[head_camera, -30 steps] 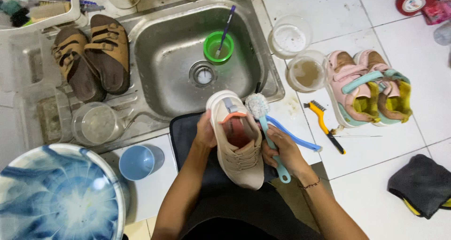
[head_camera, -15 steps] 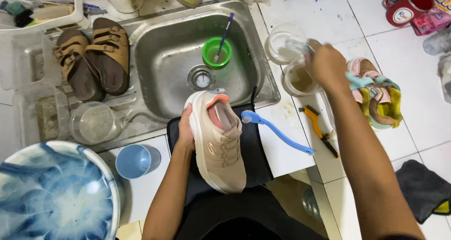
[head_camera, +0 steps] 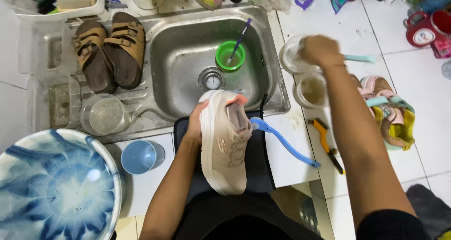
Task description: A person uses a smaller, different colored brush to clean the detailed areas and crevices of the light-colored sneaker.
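Left hand point(head_camera: 196, 125) holds beige sneaker point(head_camera: 225, 143) lengthwise, toe toward person.

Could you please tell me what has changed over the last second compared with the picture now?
The right hand left the beige sneaker, reached right to the clear cups and now grips a teal-handled brush there. The blue brush it was scrubbing with now lies beside the shoe. The left hand still holds the sneaker; the brown sandals and green cup stayed put.
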